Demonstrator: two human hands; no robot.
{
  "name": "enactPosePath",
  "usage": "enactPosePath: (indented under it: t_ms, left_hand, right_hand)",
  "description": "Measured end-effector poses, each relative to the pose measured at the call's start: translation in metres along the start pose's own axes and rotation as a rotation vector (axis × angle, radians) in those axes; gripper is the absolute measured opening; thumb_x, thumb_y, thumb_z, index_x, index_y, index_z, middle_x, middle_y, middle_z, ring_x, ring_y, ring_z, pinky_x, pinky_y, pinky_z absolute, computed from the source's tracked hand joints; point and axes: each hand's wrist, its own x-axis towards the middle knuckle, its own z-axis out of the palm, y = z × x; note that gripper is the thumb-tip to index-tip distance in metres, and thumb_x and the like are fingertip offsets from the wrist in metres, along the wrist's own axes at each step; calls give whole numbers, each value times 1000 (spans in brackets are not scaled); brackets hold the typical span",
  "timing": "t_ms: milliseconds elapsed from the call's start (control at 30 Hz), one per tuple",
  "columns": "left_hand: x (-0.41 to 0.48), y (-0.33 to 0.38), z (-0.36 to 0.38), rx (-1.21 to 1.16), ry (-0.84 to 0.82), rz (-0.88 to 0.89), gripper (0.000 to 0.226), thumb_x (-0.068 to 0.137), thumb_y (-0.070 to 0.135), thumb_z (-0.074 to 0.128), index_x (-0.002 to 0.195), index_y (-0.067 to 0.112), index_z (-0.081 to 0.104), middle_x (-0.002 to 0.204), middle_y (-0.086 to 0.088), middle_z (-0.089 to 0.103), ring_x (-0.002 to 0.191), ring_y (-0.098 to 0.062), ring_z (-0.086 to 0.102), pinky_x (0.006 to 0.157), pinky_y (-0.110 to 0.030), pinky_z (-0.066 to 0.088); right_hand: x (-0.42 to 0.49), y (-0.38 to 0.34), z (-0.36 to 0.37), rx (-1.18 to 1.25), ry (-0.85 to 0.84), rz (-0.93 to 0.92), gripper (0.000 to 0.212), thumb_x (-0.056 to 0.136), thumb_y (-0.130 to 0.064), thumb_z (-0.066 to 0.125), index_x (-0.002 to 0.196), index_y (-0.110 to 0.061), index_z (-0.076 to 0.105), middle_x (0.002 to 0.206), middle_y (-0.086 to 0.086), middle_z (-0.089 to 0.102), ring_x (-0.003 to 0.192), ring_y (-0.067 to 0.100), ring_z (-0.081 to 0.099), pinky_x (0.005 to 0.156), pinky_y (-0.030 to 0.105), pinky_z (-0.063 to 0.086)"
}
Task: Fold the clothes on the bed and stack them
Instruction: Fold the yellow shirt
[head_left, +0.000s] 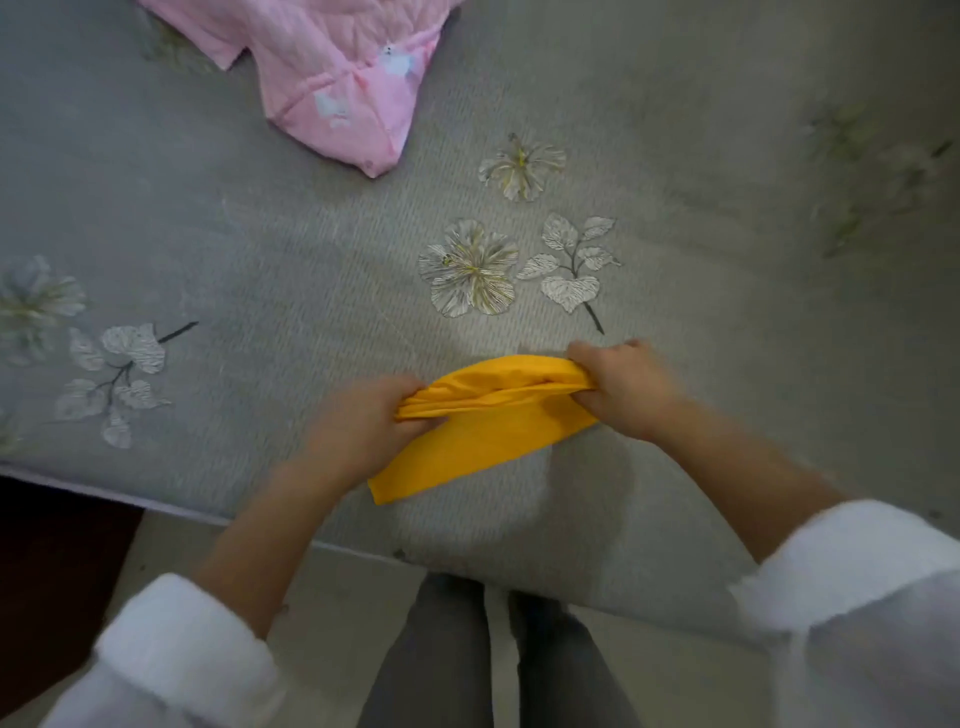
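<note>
A small yellow garment (483, 431) is held just above the near part of the bed (260, 249), folded into a narrow band. My left hand (363, 421) grips its left end with curled fingers. My right hand (623, 384) grips its right end the same way. The lower flap of the yellow cloth hangs toward the bed's front edge. A pink garment (337, 78) with pale prints lies crumpled and unfolded at the far side of the bed, well away from both hands.
The bed wears a grey sheet printed with white flowers and leaves (472, 270). Its front edge (208, 514) runs diagonally just below my hands. Pale floor and my legs (493, 665) are beneath it; a dark area (47, 571) lies at the left.
</note>
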Motion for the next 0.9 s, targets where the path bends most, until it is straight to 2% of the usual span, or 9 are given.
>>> enactPosePath:
  t_ms: [67, 133, 267, 367, 467, 600, 733, 900]
  left_hand:
    - [-13, 27, 0, -6, 2, 51, 15, 86, 35, 66, 76, 33, 55, 64, 16, 49, 63, 5, 44, 54, -23, 29]
    - [-25, 54, 3, -5, -22, 114, 11, 86, 30, 67, 78, 27, 60, 63, 16, 48, 62, 6, 44, 55, -22, 29]
    - [-45, 110, 19, 68, -71, 254, 19, 81, 46, 62, 84, 27, 62, 72, 12, 52, 67, -4, 48, 61, -28, 36]
    - [-58, 162, 39, 174, -103, 363, 20, 86, 37, 65, 98, 21, 66, 87, 3, 55, 81, -18, 55, 68, -31, 41]
    - [-77, 222, 70, 238, -91, 475, 25, 88, 34, 64, 107, 19, 65, 97, -3, 57, 89, -23, 57, 73, -34, 43]
    - [-110, 298, 127, 318, -97, 577, 23, 90, 35, 61, 106, 18, 63, 99, -7, 66, 92, -26, 60, 66, -29, 34]
    - [-146, 377, 186, 370, -142, 693, 23, 89, 35, 62, 105, 19, 63, 101, -10, 68, 95, -29, 62, 68, -31, 37]
    - [-168, 467, 248, 430, -218, 845, 22, 92, 33, 58, 110, 20, 60, 105, -8, 67, 100, -28, 61, 71, -31, 39]
  right_hand:
    - [-43, 7, -1, 60, 43, 73, 19, 89, -26, 56, 104, -15, 51, 97, 13, 66, 93, 35, 61, 74, 35, 34]
    - [-88, 14, 0, 168, 112, 132, 18, 88, -24, 58, 101, -12, 52, 93, 17, 66, 88, 39, 61, 68, 37, 40]
    - [-180, 30, 2, 276, 181, 260, 17, 90, -24, 57, 101, -14, 51, 91, 16, 65, 84, 38, 62, 66, 40, 44]
    - [-246, 50, 4, 331, 252, 359, 27, 90, -23, 57, 116, -16, 54, 100, 13, 67, 92, 35, 62, 68, 36, 43]
    - [-318, 74, 16, 359, 310, 413, 18, 89, -19, 56, 105, -14, 63, 102, 13, 67, 95, 33, 62, 67, 33, 39]
    - [-424, 102, 43, 433, 464, 503, 30, 81, -31, 47, 101, -19, 67, 102, 13, 69, 94, 35, 63, 74, 40, 48]
    - [-529, 130, 71, 469, 548, 660, 27, 80, -34, 45, 92, -22, 66, 99, 9, 68, 93, 32, 63, 73, 38, 47]
    - [-629, 173, 88, 426, 623, 838, 8, 85, -18, 57, 81, -14, 63, 88, 13, 67, 87, 36, 61, 67, 39, 43]
